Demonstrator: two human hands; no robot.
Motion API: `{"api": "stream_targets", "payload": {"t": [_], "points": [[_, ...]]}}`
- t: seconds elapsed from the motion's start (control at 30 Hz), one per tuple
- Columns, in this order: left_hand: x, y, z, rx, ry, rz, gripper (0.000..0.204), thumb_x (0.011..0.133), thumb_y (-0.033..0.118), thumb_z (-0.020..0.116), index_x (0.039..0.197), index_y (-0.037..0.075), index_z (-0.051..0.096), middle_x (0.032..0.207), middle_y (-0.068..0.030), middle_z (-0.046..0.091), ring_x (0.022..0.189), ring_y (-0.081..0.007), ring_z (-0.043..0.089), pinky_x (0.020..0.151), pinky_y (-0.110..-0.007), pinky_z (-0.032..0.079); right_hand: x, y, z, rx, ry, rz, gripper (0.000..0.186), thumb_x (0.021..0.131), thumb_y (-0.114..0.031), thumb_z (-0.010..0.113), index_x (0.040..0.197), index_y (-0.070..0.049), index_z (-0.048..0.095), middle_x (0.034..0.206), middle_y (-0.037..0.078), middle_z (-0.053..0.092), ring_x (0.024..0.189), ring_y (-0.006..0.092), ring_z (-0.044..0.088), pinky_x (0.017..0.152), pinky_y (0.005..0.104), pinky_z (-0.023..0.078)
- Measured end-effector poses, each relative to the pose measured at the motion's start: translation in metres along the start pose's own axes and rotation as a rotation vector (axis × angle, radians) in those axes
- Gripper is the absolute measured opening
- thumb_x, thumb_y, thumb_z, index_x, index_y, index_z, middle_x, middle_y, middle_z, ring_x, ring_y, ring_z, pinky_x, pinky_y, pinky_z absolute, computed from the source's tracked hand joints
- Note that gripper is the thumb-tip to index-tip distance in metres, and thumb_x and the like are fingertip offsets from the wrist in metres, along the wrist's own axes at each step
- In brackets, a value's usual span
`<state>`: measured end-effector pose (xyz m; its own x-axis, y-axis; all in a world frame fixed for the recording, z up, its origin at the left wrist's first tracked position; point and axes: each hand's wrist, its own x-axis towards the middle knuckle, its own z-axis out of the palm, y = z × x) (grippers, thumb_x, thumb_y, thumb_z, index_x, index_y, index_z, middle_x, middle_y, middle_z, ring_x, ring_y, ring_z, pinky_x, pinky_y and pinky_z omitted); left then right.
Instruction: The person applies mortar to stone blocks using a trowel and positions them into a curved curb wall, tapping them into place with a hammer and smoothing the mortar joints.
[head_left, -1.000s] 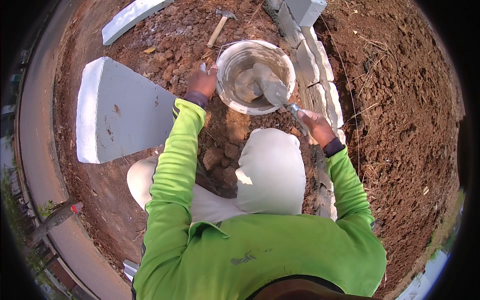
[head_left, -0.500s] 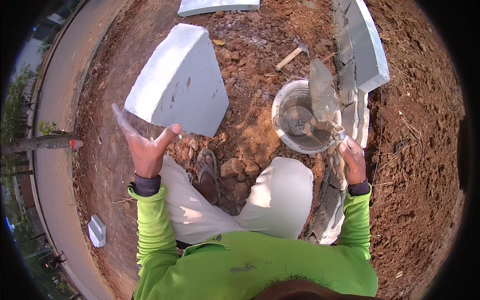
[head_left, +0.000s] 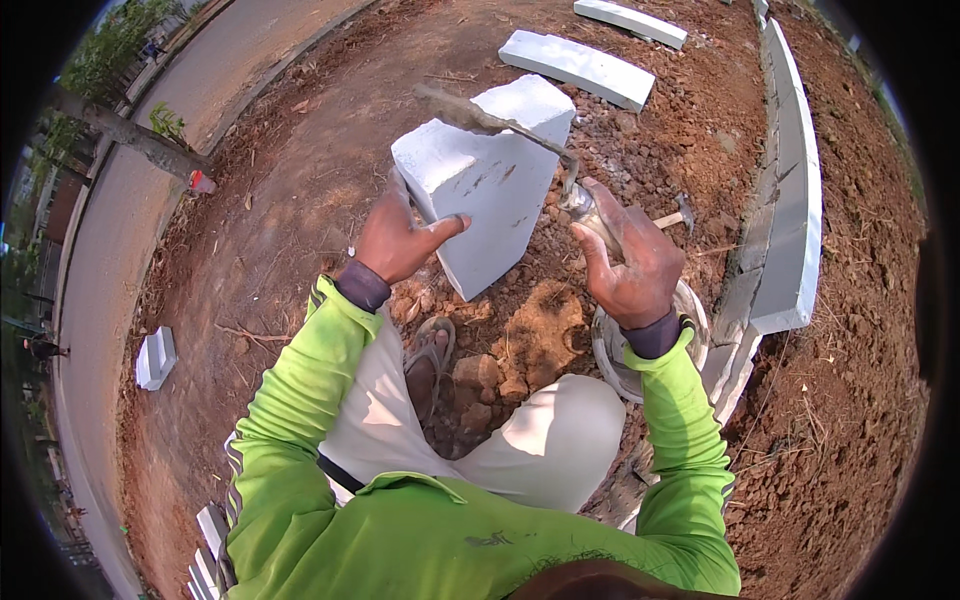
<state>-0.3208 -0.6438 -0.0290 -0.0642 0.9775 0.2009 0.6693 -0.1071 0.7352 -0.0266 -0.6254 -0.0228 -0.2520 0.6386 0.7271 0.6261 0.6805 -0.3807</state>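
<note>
So the big chunky pale block with a rough white top and smooth grey face [head_left: 500, 190] is right out in front of me, just left of centre, and looks stood on end, long axis roughly up and down as far as I can tell from above. Its white top runs slantwise, near-left to far-right. My left hand [head_left: 405, 235] is the nearer one: half curled at the near-left edge, thumb on the grey face, fingers mostly hidden, so can't tell how firm that hold is. My right hand [head_left: 635, 250] is off to the block's right, apart from it, wrapped round the handle of a mortar-smeared metal trowel [head_left: 470, 113]. The blade reaches left across the white top, can't tell if it's touching. Under my right forearm there's a round white plastic bucket [head_left: 602, 350], then a wooden-handled claw hammer [head_left: 670, 219] beyond, and a pale grey block kerb [head_left: 790, 220] further right
</note>
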Motion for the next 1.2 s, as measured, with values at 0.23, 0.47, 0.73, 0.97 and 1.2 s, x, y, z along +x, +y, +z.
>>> {"api": "stream_targets", "payload": {"t": [0.23, 0.47, 0.73, 0.97, 1.2], "points": [[0.011, -0.005, 0.004, -0.134, 0.002, 0.004, 0.091, 0.075, 0.035, 0.084, 0.138, -0.010, 0.035, 0.124, -0.0261, 0.062, 0.116, -0.0317, 0.063, 0.101, -0.040, 0.047, 0.004, 0.021, -0.002, -0.288, -0.044, -0.208, 0.057, 0.077, -0.024, 0.077, 0.133, -0.029, 0.066, 0.081, 0.000, 0.059, 0.066, 0.0207, 0.057, 0.057, 0.0351, 0.047], [0.022, -0.012, 0.007, -0.162, -0.014, 0.024, 0.087, 0.075, 0.031, 0.085, 0.135, -0.010, 0.037, 0.123, -0.0252, 0.062, 0.115, -0.0302, 0.062, 0.102, -0.039, 0.047, 0.004, 0.045, -0.045, -0.067, -0.085, -0.091, 0.055, 0.076, -0.017, 0.080, 0.129, -0.022, 0.069, 0.070, 0.003, 0.055, 0.061, 0.0230, 0.056, 0.055, 0.0366, 0.045], [0.027, -0.008, 0.008, -0.206, -0.014, 0.013, 0.078, 0.076, 0.026, 0.085, 0.131, -0.009, 0.042, 0.123, -0.0224, 0.063, 0.115, -0.0277, 0.063, 0.100, -0.039, 0.048, 0.023, 0.027, 0.001, -0.175, 0.073, 0.024, 0.057, 0.080, -0.019, 0.073, 0.136, -0.028, 0.063, 0.077, 0.004, 0.054, 0.069, 0.0237, 0.058, 0.059, 0.0385, 0.048], [0.026, -0.009, 0.010, -0.220, -0.023, 0.024, 0.082, 0.076, 0.027, 0.085, 0.134, -0.010, 0.040, 0.125, -0.0236, 0.063, 0.117, -0.0279, 0.061, 0.103, -0.039, 0.046, -0.009, 0.033, -0.006, -0.402, -0.029, -0.061, 0.063, 0.073, -0.013, 0.074, 0.134, -0.025, 0.065, 0.076, 0.002, 0.053, 0.067, 0.0219, 0.056, 0.057, 0.0363, 0.047], [0.024, -0.011, 0.010, -0.183, -0.006, 0.015, 0.086, 0.075, 0.029, 0.085, 0.135, -0.010, 0.039, 0.126, -0.0237, 0.062, 0.118, -0.0284, 0.061, 0.104, -0.040, 0.045, -0.007, 0.028, -0.050, -0.202, -0.011, 0.105, 0.053, 0.081, -0.013, 0.072, 0.133, -0.021, 0.065, 0.077, 0.005, 0.056, 0.067, 0.0260, 0.059, 0.058, 0.0380, 0.048]]}}
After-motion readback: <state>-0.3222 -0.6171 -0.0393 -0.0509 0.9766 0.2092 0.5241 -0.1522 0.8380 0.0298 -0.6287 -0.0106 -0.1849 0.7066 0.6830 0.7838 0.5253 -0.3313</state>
